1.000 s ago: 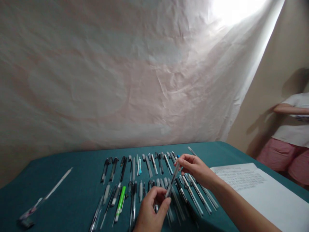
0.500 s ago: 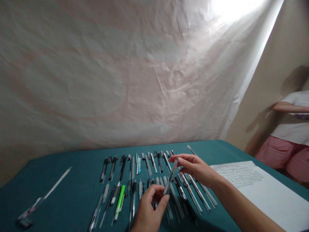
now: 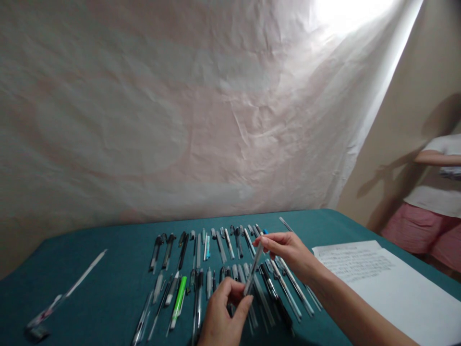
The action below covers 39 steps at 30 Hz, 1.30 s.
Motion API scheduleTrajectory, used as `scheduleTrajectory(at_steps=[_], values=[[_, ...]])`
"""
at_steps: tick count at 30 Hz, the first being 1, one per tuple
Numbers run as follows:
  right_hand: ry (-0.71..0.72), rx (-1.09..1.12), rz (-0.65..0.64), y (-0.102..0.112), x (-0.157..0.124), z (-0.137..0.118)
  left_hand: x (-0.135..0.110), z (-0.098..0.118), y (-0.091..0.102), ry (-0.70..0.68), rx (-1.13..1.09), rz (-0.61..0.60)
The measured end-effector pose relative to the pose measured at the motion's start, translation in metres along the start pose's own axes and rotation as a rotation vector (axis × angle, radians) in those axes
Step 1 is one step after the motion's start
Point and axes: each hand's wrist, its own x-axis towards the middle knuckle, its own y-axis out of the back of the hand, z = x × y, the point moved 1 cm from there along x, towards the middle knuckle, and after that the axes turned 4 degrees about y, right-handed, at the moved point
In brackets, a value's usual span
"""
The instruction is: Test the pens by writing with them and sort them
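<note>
Between both hands is a slim clear pen [image 3: 254, 270], tilted with its upper end leaning right. My left hand [image 3: 226, 307] pinches its lower end between thumb and fingers. At the upper end, the fingertips of my right hand [image 3: 286, 247] are closed on the pen. Beneath and around the hands, several pens lie in two rows on the dark green tablecloth, some with caps set beside them. A bright green highlighter [image 3: 178, 302] lies left of my left hand. A black pen [image 3: 183, 251] rests in the back row. My hands hide part of the front row.
Written paper sheets [image 3: 389, 274] lie at the right of the green-covered table [image 3: 118, 288]. On the left is a thin white strip [image 3: 86, 272] with a blurred dark end. A pale sheet hangs behind. A person in a white shirt [image 3: 432, 187] stands far right.
My right hand has shifted slightly, its fingertips closing in on the pen's upper end. My left hand stays nearly in place. The person at the right has moved an arm slightly.
</note>
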Motion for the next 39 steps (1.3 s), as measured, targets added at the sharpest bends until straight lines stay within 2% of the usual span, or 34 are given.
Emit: scheduleTrajectory(at_steps=[8,14,16,24,31,35,39], values=[[-0.007,-0.019,0.087,-0.005,-0.002,-0.004,0.002,-0.007,-0.002,-0.048,0.023,0.023],[0.034,0.155,-0.078,-0.009,-0.004,-0.008,0.004,-0.011,-0.001,-0.055,-0.005,0.024],[0.038,0.180,-0.092,-0.010,-0.004,-0.006,0.005,-0.011,0.000,-0.056,0.002,0.009],[0.067,0.111,-0.020,-0.013,-0.004,0.000,0.002,-0.007,0.001,-0.049,0.032,0.007],[0.017,0.075,0.061,-0.016,-0.007,-0.006,0.001,-0.006,0.001,-0.054,0.044,0.034],[-0.005,0.120,0.074,-0.016,-0.007,-0.006,0.003,-0.005,0.001,-0.060,0.042,0.045],[-0.044,0.239,0.032,-0.019,-0.006,-0.001,0.005,-0.006,0.001,-0.072,0.033,0.067]])
